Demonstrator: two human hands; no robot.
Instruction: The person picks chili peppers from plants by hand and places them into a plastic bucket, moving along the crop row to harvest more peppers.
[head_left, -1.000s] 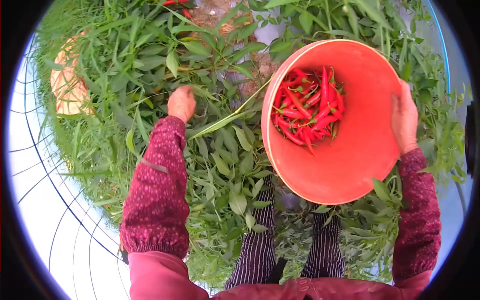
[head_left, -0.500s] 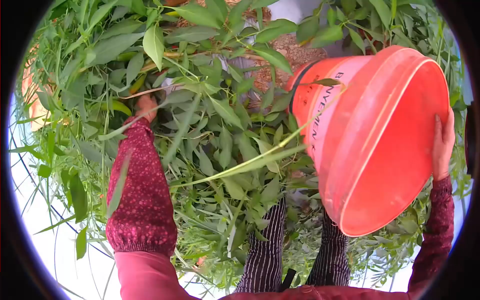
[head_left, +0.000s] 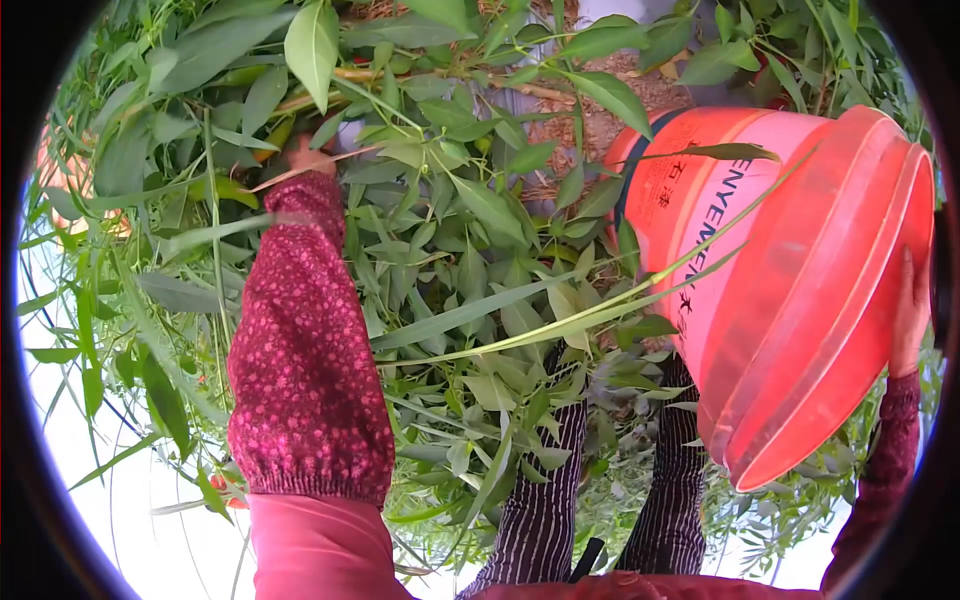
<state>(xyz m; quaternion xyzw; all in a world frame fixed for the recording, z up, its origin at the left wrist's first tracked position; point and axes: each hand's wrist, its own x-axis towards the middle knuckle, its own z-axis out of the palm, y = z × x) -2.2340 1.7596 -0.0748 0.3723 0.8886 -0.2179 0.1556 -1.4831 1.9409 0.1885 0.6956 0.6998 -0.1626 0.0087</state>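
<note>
My left hand reaches into the leafy pepper plants; leaves and a thin stem hide most of its fingers, so I cannot make out what they hold. Close beside it hang a green pepper and a yellowish-green pepper. On the right, a red plastic bucket with printed lettering lies tilted on its side, its mouth facing right. My right hand grips the bucket at its rim, with fingers against the inner wall.
Long grass blades cross in front of the bucket. A thick branch runs through the plants ahead. Brown soil and straw show beyond. My striped trouser legs stand among foliage. A red fruit shows at lower left.
The bucket has moved right in view and turned so that less of its inside shows, with my right hand still on it. My left hand has shifted slightly up and right among the leaves.
</note>
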